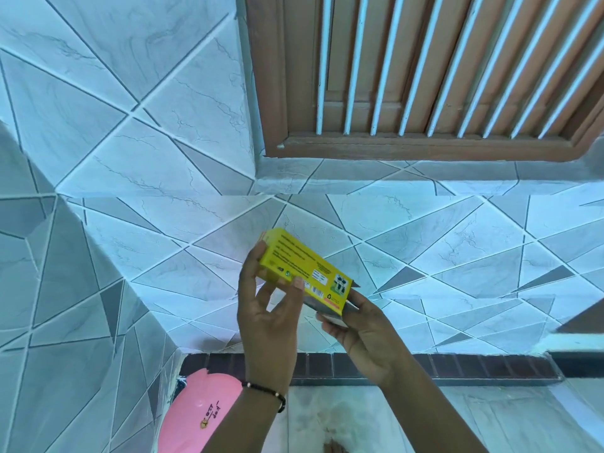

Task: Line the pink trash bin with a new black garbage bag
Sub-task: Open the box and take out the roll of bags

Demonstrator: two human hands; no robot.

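A yellow cardboard box of garbage bags (302,268) is held up in front of the tiled wall. My left hand (268,317) grips its left end, thumb on the printed face. My right hand (362,335) holds the box's right end, where a grey flap stands open. Whether a bag shows inside I cannot tell. The pink trash bin (199,410) lies low at the bottom left, partly hidden behind my left forearm, with a small sticker and handwriting on its side.
Grey-and-white tiled walls (130,158) meet in a corner at the left. A brown wooden louvred window (425,76) sits above a tiled ledge. A dark brick skirting (474,366) runs along the wall's foot, above pale floor tiles (425,420).
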